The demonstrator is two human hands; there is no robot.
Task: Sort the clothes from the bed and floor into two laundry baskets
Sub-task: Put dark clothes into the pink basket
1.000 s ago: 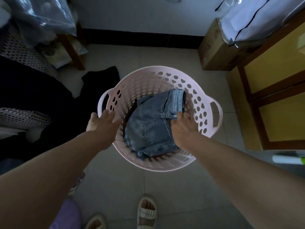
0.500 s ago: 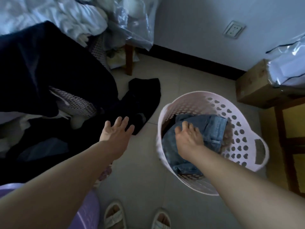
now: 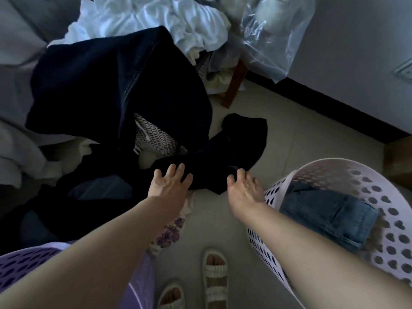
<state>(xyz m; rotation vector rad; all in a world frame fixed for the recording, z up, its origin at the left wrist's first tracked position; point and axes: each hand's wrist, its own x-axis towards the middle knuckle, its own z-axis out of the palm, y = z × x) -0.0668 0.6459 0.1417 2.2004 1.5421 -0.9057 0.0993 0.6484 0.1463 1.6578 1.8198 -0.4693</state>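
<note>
A black garment (image 3: 240,143) lies crumpled on the tiled floor beside the bed. My left hand (image 3: 169,186) hovers over its near edge with the fingers spread. My right hand (image 3: 243,188) pinches a fold at that edge between thumb and forefinger. The pale pink basket (image 3: 392,224) stands at the right and holds folded blue jeans (image 3: 325,212). A purple basket (image 3: 24,266) shows at the bottom left, partly hidden by my left arm. A large navy garment (image 3: 107,85) hangs off the bed, with white clothes (image 3: 151,16) behind it.
A floral cloth (image 3: 169,233) lies on the floor under my left forearm. A clear plastic bag (image 3: 274,34) and a wooden leg (image 3: 234,85) stand by the wall. A cardboard box (image 3: 399,157) sits behind the pink basket. My sandalled feet (image 3: 215,270) are on the tiles between the baskets.
My right hand left the jeans in the pink basket and reached left to the black garment. My left hand moved forward over it. The view swung left toward the bed.
</note>
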